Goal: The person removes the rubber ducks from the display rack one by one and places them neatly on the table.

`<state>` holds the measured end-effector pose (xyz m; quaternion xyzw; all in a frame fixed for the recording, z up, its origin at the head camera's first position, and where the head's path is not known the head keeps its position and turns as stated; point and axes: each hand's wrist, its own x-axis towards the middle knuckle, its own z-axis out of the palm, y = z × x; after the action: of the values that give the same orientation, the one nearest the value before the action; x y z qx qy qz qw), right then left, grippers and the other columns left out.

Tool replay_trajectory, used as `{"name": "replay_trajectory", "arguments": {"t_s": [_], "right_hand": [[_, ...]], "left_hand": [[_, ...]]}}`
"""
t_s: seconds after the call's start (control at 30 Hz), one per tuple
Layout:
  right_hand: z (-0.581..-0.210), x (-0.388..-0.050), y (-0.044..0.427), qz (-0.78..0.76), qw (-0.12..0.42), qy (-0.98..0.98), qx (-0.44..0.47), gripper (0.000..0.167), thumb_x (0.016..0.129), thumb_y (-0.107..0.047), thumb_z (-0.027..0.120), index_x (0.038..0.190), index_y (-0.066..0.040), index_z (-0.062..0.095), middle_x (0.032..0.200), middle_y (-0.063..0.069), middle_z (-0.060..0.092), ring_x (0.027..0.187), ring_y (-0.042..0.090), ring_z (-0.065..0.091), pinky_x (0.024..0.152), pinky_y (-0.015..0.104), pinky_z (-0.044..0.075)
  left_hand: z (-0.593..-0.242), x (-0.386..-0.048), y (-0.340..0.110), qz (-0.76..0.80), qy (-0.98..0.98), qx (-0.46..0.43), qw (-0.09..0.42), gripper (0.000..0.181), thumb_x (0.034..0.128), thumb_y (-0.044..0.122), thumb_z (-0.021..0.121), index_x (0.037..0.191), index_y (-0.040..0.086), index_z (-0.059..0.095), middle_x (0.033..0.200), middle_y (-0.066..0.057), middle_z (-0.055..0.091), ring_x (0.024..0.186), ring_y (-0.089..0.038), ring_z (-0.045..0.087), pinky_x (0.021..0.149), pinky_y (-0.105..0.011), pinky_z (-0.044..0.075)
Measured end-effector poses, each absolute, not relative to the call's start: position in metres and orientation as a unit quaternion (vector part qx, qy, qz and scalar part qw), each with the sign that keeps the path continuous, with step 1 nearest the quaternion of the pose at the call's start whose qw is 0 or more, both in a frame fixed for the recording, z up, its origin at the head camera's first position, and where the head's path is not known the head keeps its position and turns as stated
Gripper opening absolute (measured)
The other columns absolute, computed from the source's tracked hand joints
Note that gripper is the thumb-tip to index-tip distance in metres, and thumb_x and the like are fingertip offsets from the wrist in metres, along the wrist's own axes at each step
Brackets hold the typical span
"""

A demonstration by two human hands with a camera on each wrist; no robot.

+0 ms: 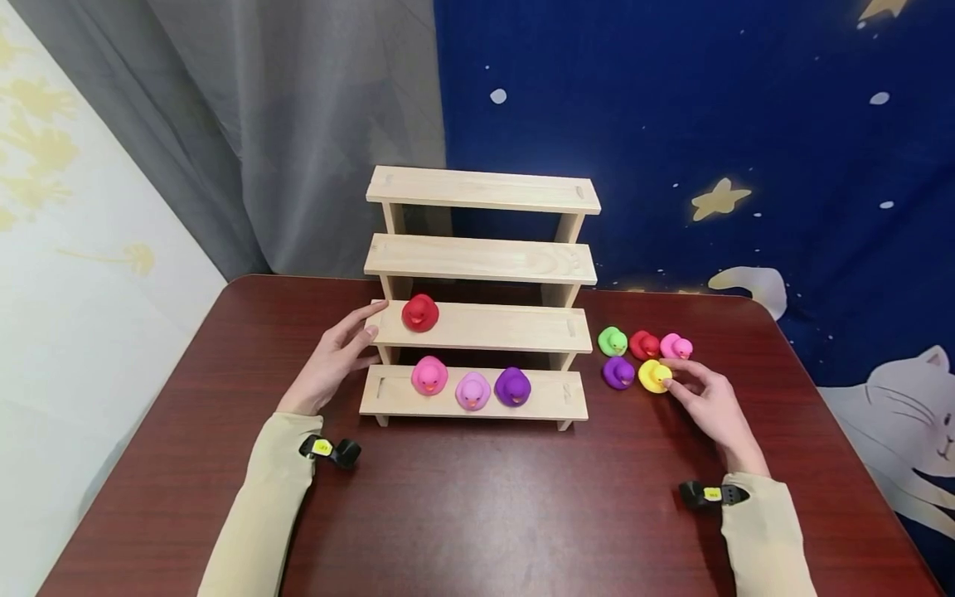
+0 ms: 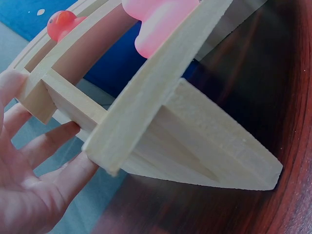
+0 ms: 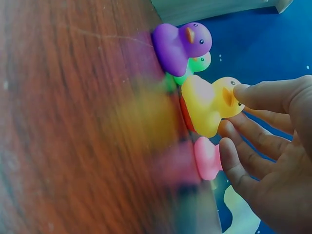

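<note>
Currently, a person's right hand [image 1: 709, 406] pinches a yellow duck [image 1: 655, 376] between thumb and fingers, to the right of a stepped wooden stand [image 1: 492, 329] on a dark red worktop [image 1: 522, 514]. Just beside it sits a purple duck [image 1: 618, 373], with a green duck [image 1: 613, 342], a red duck [image 1: 645, 345] and a pink duck [image 1: 677, 347] behind. The left hand [image 1: 328, 361], fingers loosely extended rather than gripping, touches the left end of the stand's second-lowest step, where another red duck [image 1: 420, 313] sits; three more ducks [image 1: 473, 391] line the lowest.
</note>
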<state>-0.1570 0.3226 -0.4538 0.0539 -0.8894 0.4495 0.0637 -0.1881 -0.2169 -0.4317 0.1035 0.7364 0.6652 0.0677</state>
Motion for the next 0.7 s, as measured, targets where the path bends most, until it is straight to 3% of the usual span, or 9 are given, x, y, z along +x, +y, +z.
{"name": "replay_trajectory", "arguments": {"t_s": [0.27, 0.7], "right_hand": [[-0.4583, -0.1616, 0.3246, 0.439, 0.056, -0.895, 0.058, 0.031, 0.091, -0.003, 0.065, 0.121, 0.006, 0.062, 0.109, 0.025, 0.064, 0.087, -0.002, 0.057, 0.074, 0.007, 0.045], [-0.4565, -0.1609, 0.3228, 0.453, 0.07, -0.888, 0.046, 0.035, 0.091, -0.004, 0.066, 0.123, 0.007, 0.06, 0.115, 0.026, 0.062, 0.092, -0.002, 0.056, 0.075, 0.007, 0.045]], "left_hand": [[-0.4315, -0.1869, -0.2168, 0.666, 0.736, 0.102, 0.07, 0.049, 0.1008, 0.027, 0.053, 0.148, 0.02, 0.041, 0.155, -0.005, 0.026, 0.133, -0.033, 0.035, 0.094, -0.056, 0.042], [-0.4306, -0.1866, -0.2166, 0.664, 0.738, 0.102, 0.067, 0.049, 0.1007, 0.028, 0.053, 0.148, 0.02, 0.042, 0.154, -0.004, 0.027, 0.132, -0.033, 0.037, 0.094, -0.056, 0.042]]}}
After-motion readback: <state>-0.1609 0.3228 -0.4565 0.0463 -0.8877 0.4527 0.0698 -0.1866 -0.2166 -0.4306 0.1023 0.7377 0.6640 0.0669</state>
